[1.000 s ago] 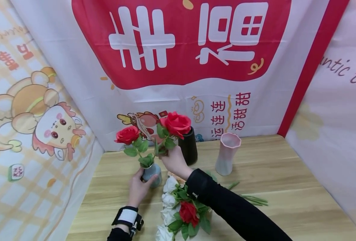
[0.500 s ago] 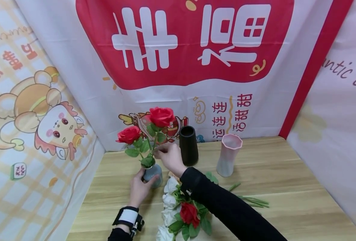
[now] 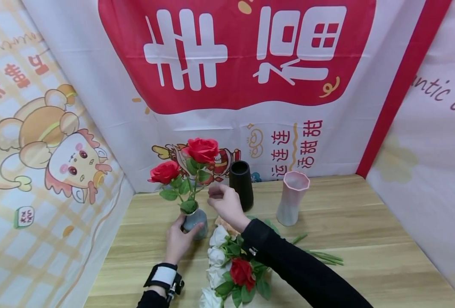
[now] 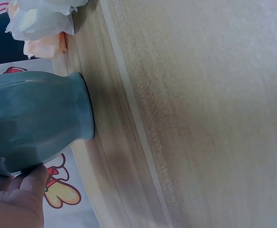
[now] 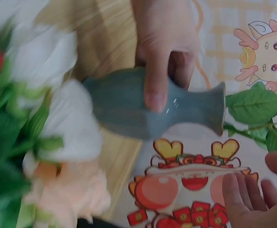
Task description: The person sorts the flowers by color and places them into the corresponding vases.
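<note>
My left hand (image 3: 179, 242) grips a blue-grey vase (image 5: 129, 102) by its body, thumb across the front in the right wrist view. The vase stands upright on the table, its glossy side (image 4: 39, 114) filling the left of the left wrist view. Two red roses stand in its mouth: one rose (image 3: 165, 172) leans left, and a taller rose (image 3: 202, 149) rises beside it. Just right of their stems, my right hand (image 3: 227, 204) is apart from them with nothing in its fingers. In the right wrist view its fingers (image 5: 245, 192) lie loosely extended near the vase mouth.
Behind my right hand stands a black vase (image 3: 241, 186); farther right is a pink-and-grey vase (image 3: 292, 199). White roses (image 3: 216, 256), a red rose (image 3: 242, 273) and a peach flower (image 5: 69, 190) lie on the table (image 3: 381, 256) under my right forearm, stems (image 3: 325, 257) pointing right.
The taller red rose, first held by my right hand, has gone left and into the blue-grey vase. My right hand has let go and drawn back right. My left hand stays on the vase.
</note>
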Available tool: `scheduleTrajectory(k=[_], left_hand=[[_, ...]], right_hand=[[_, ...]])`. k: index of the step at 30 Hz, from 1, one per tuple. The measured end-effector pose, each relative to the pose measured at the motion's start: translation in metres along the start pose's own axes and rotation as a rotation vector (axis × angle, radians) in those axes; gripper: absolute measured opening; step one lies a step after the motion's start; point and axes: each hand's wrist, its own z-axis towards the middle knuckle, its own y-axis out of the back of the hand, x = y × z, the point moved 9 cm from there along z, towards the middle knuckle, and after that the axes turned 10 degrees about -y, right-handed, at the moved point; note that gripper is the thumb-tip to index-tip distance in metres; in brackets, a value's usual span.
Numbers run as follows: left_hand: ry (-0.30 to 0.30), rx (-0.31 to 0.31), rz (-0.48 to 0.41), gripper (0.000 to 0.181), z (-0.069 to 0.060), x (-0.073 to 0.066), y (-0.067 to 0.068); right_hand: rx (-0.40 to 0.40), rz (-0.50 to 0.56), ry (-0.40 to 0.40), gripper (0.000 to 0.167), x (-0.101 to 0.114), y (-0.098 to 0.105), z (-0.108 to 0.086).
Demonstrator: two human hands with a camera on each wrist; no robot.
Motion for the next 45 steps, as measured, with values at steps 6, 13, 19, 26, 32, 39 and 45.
scheduleTrajectory(k=[6,13,19,26,32,39,45], left_hand=[[0.001,0.017,-0.013,0.067,0.002,0.003,-0.002],[-0.006,0.018,-0.029,0.068,0.002,0.003,-0.002],[-0.010,0.024,-0.022,0.068,0.002,-0.001,-0.004],[-0.004,0.019,-0.068,0.063,0.004,-0.001,-0.004],[-0.017,0.007,-0.045,0.059,0.004,-0.001,0.000],[0.005,0.021,-0.053,0.060,0.003,-0.001,-0.001],[-0.004,0.022,-0.043,0.059,0.001,-0.002,-0.001]], right_hand=[[0.082,-0.145,0.072,0.010,-0.008,0.021,-0.012],[0.213,-0.273,0.083,0.007,-0.022,0.037,-0.022],[0.287,-0.420,0.139,0.006,-0.033,0.057,-0.038],[0.299,-0.572,0.261,0.006,-0.059,0.095,-0.062],[0.288,-0.596,0.271,0.010,-0.081,0.119,-0.080],[0.302,-0.780,0.310,0.005,-0.102,0.120,-0.106],[0.297,-0.947,0.358,0.011,-0.117,0.112,-0.121]])
